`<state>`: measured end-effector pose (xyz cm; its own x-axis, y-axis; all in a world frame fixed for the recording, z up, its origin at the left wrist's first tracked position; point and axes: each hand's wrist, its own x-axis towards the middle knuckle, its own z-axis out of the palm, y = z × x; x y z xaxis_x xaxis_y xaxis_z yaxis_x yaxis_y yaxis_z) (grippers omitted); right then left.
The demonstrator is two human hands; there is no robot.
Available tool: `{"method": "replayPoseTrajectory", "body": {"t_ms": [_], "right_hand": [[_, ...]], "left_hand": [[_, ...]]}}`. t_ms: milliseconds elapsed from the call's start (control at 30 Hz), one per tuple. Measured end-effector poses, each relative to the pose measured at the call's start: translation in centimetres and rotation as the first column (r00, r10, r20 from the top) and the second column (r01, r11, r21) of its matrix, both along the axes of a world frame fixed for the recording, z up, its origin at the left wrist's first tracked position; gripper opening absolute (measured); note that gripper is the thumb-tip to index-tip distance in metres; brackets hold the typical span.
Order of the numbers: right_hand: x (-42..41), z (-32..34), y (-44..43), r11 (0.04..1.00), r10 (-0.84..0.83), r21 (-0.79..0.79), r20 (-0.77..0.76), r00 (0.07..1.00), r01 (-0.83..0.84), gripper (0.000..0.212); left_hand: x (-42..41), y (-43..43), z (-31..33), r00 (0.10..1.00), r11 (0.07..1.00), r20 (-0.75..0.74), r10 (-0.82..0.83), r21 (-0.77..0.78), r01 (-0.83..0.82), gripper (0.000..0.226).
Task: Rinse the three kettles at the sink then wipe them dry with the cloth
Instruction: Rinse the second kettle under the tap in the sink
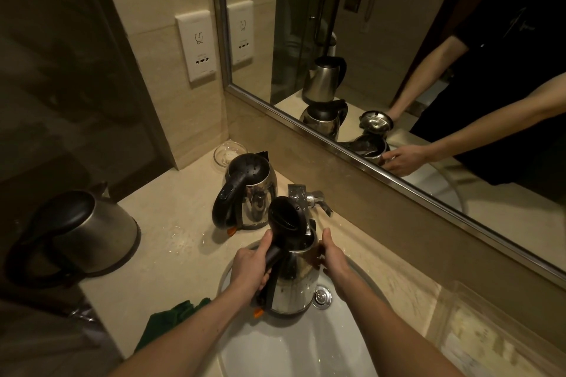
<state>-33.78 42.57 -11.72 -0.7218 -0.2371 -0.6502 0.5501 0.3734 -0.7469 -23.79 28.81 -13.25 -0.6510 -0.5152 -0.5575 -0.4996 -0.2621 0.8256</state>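
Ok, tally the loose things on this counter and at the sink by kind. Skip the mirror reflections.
Kettles: 3 (held kettle, kettle by the tap, left kettle)
Green cloth: 1
Glass dish: 1
Clear tray: 1
Total: 6

I identify this location as a bathroom vanity area. Evidence: a white oval washbasin (306, 349) with a chrome drain plug (321, 297) is set into a beige stone countertop (171, 223), and a chrome tap (301, 196) stands at its far edge. A metal-framed wall mirror (398, 9) runs along the far right. On the far left wall, clad in beige stone, a white socket plate (196, 47) carries a printed symbol above its outlets. The mirror reflects a glass door (294, 40) with a long bar handle (320, 14).
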Motion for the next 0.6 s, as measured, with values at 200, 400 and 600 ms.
{"method": "replayPoseTrajectory", "body": {"t_ms": [200, 400, 600], "right_hand": [[-0.1, -0.3, 0.01, 1.0, 0.008, 0.0, 0.005, 1.0, -0.008, 0.065], [-0.15, -0.43, 0.0, 1.0, 0.007, -0.013, -0.001, 1.0, -0.007, 0.065], [-0.22, -0.7, -0.05, 1.0, -0.001, -0.023, -0.015, 1.0, 0.0, 0.064]], "left_hand": [[0.01, 0.03, 0.16, 1.0, 1.0, 0.002, 0.003, 0.0, -0.003, 0.058], [0.06, 0.01, 0.27, 1.0, 1.0, -0.001, 0.0, -0.005, 0.0, 0.058], [0.1, 0.0, 0.55, 1.0, 1.0, -0.011, 0.0, 0.008, 0.0, 0.057]]}}
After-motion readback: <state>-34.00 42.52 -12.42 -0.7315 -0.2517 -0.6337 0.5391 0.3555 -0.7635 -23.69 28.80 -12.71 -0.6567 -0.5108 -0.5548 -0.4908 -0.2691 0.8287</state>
